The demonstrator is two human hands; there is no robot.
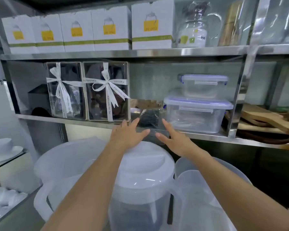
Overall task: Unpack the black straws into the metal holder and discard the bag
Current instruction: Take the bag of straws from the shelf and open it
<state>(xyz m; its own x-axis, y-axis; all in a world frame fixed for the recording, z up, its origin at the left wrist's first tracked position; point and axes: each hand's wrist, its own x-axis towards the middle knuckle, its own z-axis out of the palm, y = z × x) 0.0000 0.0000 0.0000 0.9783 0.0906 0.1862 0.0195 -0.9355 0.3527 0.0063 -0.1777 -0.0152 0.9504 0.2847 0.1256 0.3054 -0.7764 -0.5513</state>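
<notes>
Head view: your left hand (129, 136) and right hand (172, 139) flank the bag of black straws (148, 120) on the steel shelf (207, 136); each grip spread open, empty. Bag's lower end blurred. Two lidded plastic containers (197, 112) stacked right.

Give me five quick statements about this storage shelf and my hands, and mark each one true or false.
1. Both hands, left hand and right hand, reach toward the bag of black straws. True.
2. The bag sits on the top shelf. False: it is on the lower shelf.
3. Two lidded clear containers are stacked right of the bag. True.
4. The ribboned clear boxes stand right of the bag. False: left.
5. The pitcher below the hands has no lid. False: a white lid covers it.
</notes>
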